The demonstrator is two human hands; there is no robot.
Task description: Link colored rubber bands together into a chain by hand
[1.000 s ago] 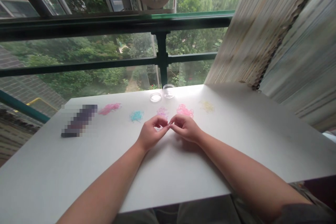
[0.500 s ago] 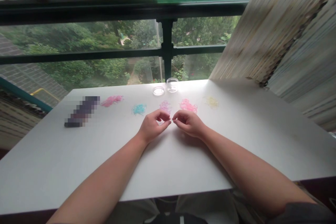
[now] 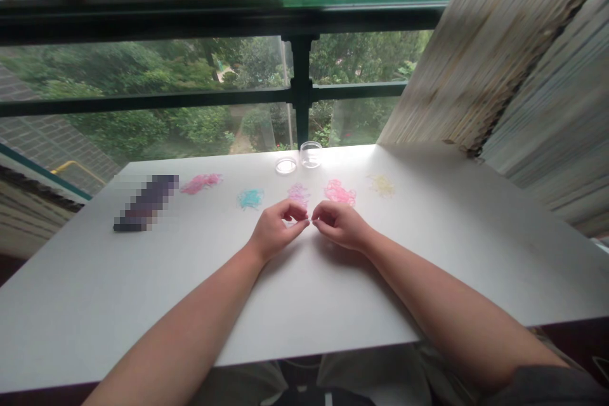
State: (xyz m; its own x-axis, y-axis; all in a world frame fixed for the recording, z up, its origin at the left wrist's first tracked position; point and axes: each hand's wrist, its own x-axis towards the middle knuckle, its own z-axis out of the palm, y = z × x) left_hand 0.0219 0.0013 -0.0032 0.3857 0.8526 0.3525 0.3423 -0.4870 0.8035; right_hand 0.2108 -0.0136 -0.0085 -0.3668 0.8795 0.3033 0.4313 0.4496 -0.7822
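My left hand (image 3: 280,227) and my right hand (image 3: 343,224) meet almost tip to tip above the white table, each closed in a pinch. Whatever sits between the fingertips is too small to make out. Just beyond them lies a loose purple pile (image 3: 299,193) of thin strands or loops, perhaps small elastic bands, partly hidden by my left fingers. A coral-pink pile (image 3: 340,191) is right behind my right hand. To the left are a teal pile (image 3: 250,198) and a deeper pink pile (image 3: 201,183); a pale yellow pile (image 3: 381,185) lies to the right.
A clear round container (image 3: 311,155) stands at the white table's (image 3: 157,304) far edge, with a clear round lid (image 3: 286,166) beside it. A dark blurred-out object (image 3: 147,202) lies at the left. Behind are a green window rail (image 3: 214,19) and a striped curtain (image 3: 442,51).
Both hands keep nearly the same pinched pose, fingertips close together. The whole view has shifted very slightly; the piles and container stay in place.
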